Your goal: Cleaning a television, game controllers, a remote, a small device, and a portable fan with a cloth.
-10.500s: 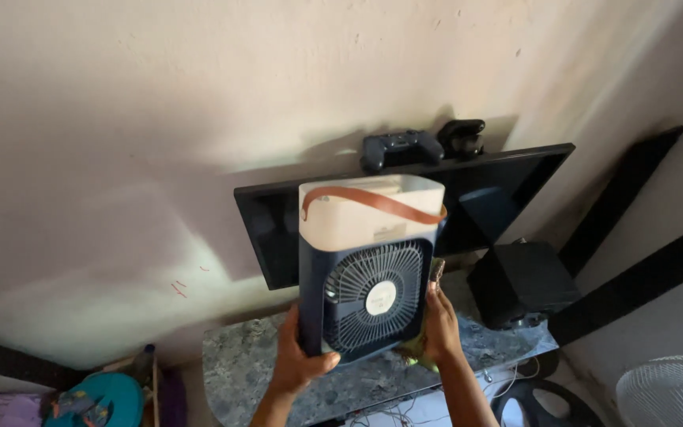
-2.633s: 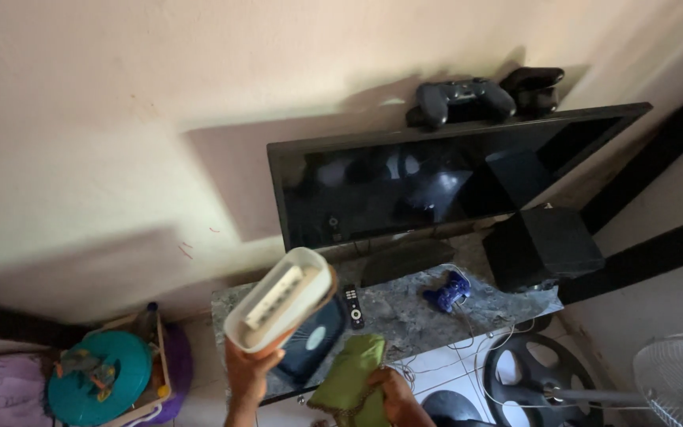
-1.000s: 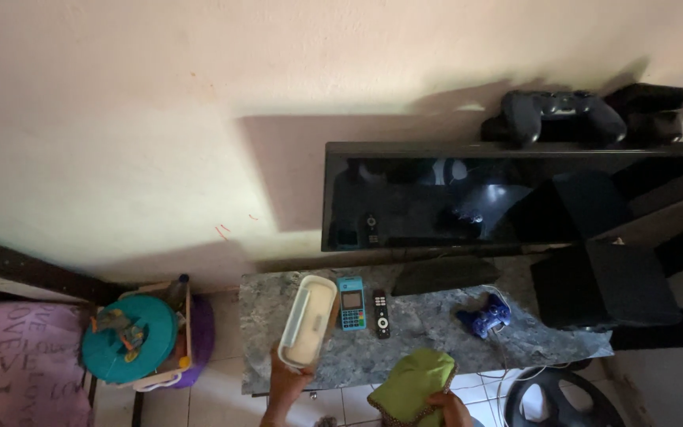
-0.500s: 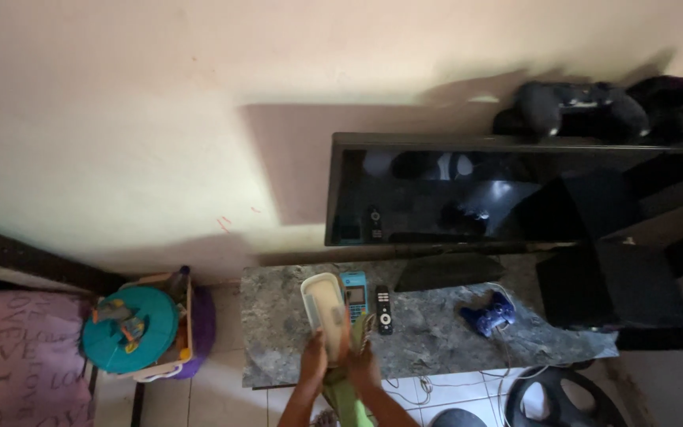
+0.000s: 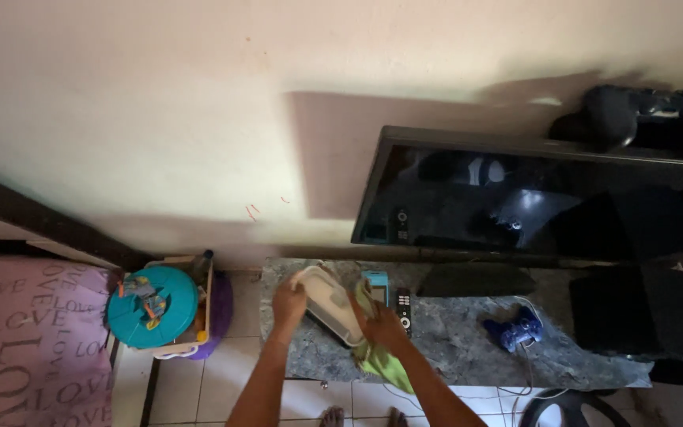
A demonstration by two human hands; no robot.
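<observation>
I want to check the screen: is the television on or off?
Off. The television screen is dark all over and shows only dim reflections of the room; no picture or glow is visible on it.

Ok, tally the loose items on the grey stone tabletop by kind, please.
White box fan: 1
Green cloth: 1
Black remote control: 1
Teal handheld device: 1
Blue game controller: 1
Total: 5

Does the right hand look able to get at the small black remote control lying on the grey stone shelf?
Probably yes: the right hand, holding a green cloth, sits right beside the black remote control with nothing between them.
</observation>
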